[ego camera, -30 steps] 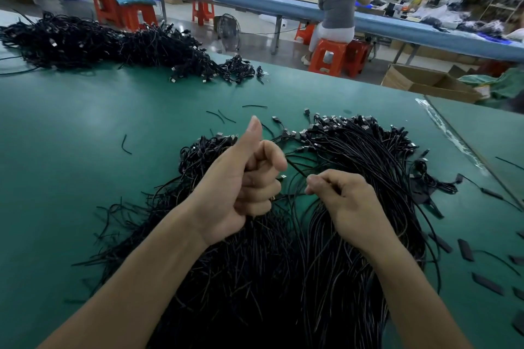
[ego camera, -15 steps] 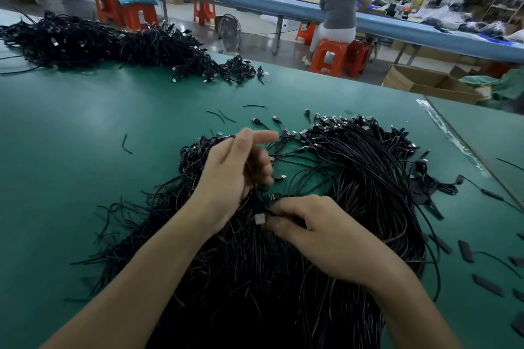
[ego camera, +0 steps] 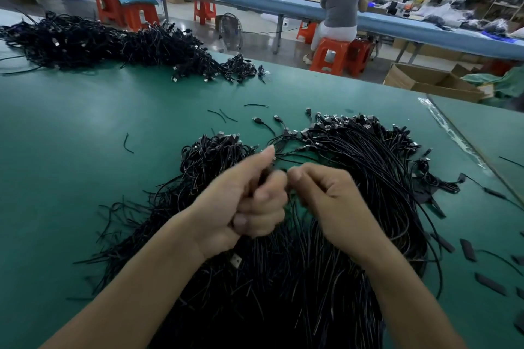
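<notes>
A big heap of thin black cables with plug ends (ego camera: 354, 167) lies on the green table (ego camera: 85, 150) in front of me. My left hand (ego camera: 243, 201) is held above the heap, fingers curled round a bunch of cables, thumb stretched forward. My right hand (ego camera: 326, 195) is close beside it, thumb and forefinger pinching a thin cable that runs toward the left hand. A plug (ego camera: 236, 261) hangs below my left wrist. What lies inside my left fist is mostly hidden.
A second long heap of black cables (ego camera: 113, 45) lies at the table's far left. Loose black sleeves (ego camera: 467, 249) and cable scraps lie at the right. A person sits on an orange stool (ego camera: 330, 56) at a blue bench beyond. A cardboard box (ego camera: 431, 82) stands past the table edge.
Both hands have lifted from the heap and come together. My left hand has closed into a fist round cables with the thumb out; my right hand has risen and pinches a cable.
</notes>
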Motion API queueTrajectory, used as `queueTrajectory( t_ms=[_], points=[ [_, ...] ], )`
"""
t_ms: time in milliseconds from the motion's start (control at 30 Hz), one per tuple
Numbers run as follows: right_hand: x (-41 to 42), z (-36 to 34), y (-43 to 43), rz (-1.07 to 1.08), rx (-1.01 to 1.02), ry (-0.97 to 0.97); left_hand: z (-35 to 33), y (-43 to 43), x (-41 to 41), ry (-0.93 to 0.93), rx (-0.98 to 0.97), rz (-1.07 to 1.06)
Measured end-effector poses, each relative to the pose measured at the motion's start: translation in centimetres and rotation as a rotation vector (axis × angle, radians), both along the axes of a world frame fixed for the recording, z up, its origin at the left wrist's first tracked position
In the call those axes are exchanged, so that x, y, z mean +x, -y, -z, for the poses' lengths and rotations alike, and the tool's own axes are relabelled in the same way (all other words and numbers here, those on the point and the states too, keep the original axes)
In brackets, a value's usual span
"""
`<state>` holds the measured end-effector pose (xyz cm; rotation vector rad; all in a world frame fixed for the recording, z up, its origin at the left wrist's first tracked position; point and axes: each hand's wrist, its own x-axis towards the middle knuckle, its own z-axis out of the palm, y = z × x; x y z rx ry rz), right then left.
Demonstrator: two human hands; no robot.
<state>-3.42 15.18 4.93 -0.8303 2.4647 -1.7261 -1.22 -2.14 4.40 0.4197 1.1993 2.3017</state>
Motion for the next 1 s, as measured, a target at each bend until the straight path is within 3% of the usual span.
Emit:
queueTrajectory(
  t_ms=[100,167,233,333,400,467,600,700,833,900,1000],
  points=[
    [0.7,0.8,0.4,-0.055,0.18,0.037,-0.5,0.6,-0.9,0.059,0.351,-0.145],
    [1.1,0.8,0.3,-0.123,0.347,0.022,-0.3,0.6,-1.6,0.033,0.339,-0.405],
    [1.4,0.2,0.2,-0.166,0.42,-0.011,0.6,0.3,-2.1,-0.107,0.107,-0.614],
    [1.2,-1.3,0.0,-0.137,0.405,-0.075,2.1,-0.4,-1.7,-0.416,-0.423,-0.791],
    [0.6,-1.9,-0.4,-0.088,0.338,-0.097,2.2,-0.6,-1.2,-0.53,-0.723,-0.749],
    [-0.1,-2.1,-0.9,-0.042,0.217,-0.067,1.7,-0.9,-0.6,-0.447,-0.837,-0.576],
    [-0.6,-1.4,-0.6,0.007,0.12,-0.142,0.8,-0.4,0.1,-0.16,-0.705,-0.322],
    [-0.8,0.0,0.1,0.012,0.019,-0.087,0.1,0.5,-0.2,0.032,-0.366,-0.133],
    [-0.5,1.9,0.8,-0.007,0.016,0.083,-0.5,1.9,-0.5,0.196,0.254,0.112],
    [-0.1,2.4,1.0,-0.028,0.072,0.105,-0.8,1.6,-0.7,0.239,0.417,0.014],
    [0.8,2.2,1.1,-0.04,0.237,0.041,-0.6,0.4,-0.9,0.104,0.308,-0.455]
  ],
)
